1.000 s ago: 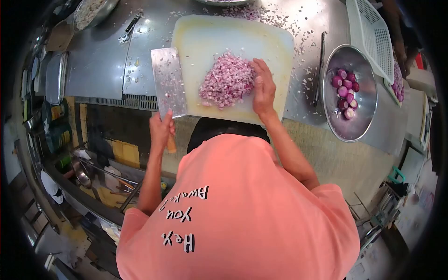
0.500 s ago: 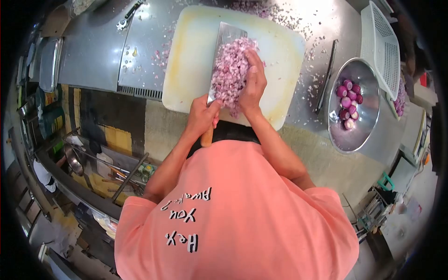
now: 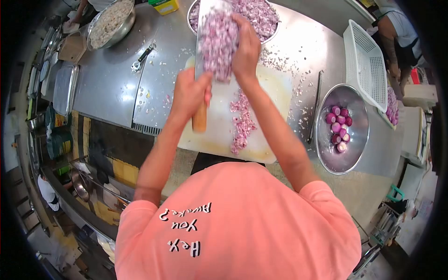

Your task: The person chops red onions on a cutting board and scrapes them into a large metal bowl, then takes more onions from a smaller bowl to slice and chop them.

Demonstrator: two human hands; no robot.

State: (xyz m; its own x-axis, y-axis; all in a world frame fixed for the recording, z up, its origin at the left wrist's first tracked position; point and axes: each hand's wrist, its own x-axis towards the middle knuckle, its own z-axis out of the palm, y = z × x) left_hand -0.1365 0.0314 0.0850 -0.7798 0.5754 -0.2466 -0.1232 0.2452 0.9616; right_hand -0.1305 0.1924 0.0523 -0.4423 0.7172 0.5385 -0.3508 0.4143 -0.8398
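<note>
My left hand (image 3: 189, 95) is wrapped around the wooden handle of a cleaver (image 3: 199, 120), whose broad blade points away from me. Heaped along that blade is diced red onion (image 3: 218, 44), blurred by motion. Cupped against the heap's right side, my right hand (image 3: 246, 53) keeps the dice on the blade. Both hands are raised over the far part of a white cutting board (image 3: 275, 100). A strip of leftover onion pieces (image 3: 241, 123) lies on the board. Just beyond, partly behind the blade, stands a bowl (image 3: 278, 22) full of diced onion.
On the right stand a steel bowl (image 3: 326, 151) of peeled whole onions and a white plastic basket (image 3: 353, 60). A long dark rod (image 3: 315, 107) lies beside the board. At back left are a bowl of pale chopped food (image 3: 132, 24) and a peeler-like tool (image 3: 143, 57). A co-worker's arm (image 3: 389, 44) shows at right.
Both hands have lifted the cleaver and onion heap off the board and moved them forward to the far bowl. A strip of pieces is left behind. The view has shifted, showing more of the back.
</note>
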